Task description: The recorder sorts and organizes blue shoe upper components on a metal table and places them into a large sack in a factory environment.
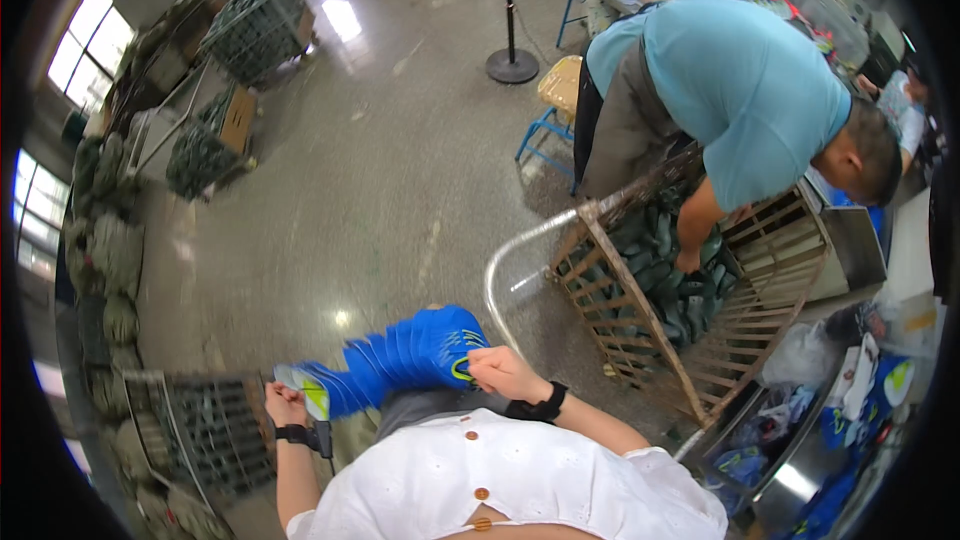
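Grips the left end of a blue stack [408, 352] with left fingers [289, 395], closed on a white and lime-green piece [316, 396] there. Curls right fingers [483, 368] shut on the edge of the other end, beside a lime-green trim; cannot make out the tips. Holds the stack, made of nested shoe-like pieces, across the front of the body, between both hands, slightly blurred toward the left. Wears a black band on each wrist, and a white shirt [430, 480] with brown buttons.

Has just beyond the right hand a bent metal handle [492, 275], joined to a slatted crate [622, 292] of dark green pieces [650, 245]. Faces, across that crate, a co-worker [745, 70] in light blue, bent over and reaching a hand down among the pieces. Has at the lower right a metal tray [800, 485] with plastic and blue pieces; near the left forearm, a mesh cart [220, 430] of dark pieces.

Looks farther out over a grey floor [330, 190] toward a stool [562, 90] with blue legs, a black stand [511, 60], green sacks [115, 250] and bright windows [90, 45] along the left.
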`<state>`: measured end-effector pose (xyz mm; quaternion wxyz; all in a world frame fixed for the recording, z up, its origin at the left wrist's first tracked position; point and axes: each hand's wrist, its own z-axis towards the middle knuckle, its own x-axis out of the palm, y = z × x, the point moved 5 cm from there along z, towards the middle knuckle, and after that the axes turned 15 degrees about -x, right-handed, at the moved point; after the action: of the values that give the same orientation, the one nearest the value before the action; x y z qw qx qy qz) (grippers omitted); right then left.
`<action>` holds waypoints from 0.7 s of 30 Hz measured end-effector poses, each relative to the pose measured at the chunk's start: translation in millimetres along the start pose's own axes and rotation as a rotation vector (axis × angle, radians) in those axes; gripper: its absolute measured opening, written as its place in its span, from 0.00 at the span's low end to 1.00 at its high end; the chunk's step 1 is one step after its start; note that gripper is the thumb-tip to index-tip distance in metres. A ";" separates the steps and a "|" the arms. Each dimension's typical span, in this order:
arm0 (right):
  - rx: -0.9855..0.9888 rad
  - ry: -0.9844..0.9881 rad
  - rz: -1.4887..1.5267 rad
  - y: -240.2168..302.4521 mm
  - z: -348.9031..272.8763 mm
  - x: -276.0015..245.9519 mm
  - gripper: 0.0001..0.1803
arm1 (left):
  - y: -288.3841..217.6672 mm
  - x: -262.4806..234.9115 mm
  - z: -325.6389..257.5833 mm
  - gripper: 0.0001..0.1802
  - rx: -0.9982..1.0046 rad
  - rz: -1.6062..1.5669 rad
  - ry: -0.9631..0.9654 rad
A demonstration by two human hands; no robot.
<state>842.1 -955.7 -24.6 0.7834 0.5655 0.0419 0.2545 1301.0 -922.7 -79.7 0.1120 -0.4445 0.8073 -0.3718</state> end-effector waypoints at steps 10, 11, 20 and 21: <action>0.308 0.020 -0.416 -106.9 182.0 -44.9 0.17 | 39.2 322.2 163.8 0.13 -0.413 0.413 0.525; 0.308 -0.009 -0.427 -114.2 206.0 -56.8 0.17 | 34.3 352.3 164.9 0.14 -0.459 0.483 0.620; 0.409 -0.430 -1.202 -145.5 330.3 -211.6 0.18 | -64.3 543.0 331.6 0.20 -0.210 0.787 0.678; 0.458 -0.432 -1.318 -160.3 339.7 -230.5 0.17 | -69.6 556.6 356.1 0.21 -0.137 0.828 0.607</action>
<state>818.7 -1389.3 -100.1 0.6269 0.6101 0.2703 -0.4020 1204.6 -1569.6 -196.4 -0.0189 0.0340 0.9341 -0.3550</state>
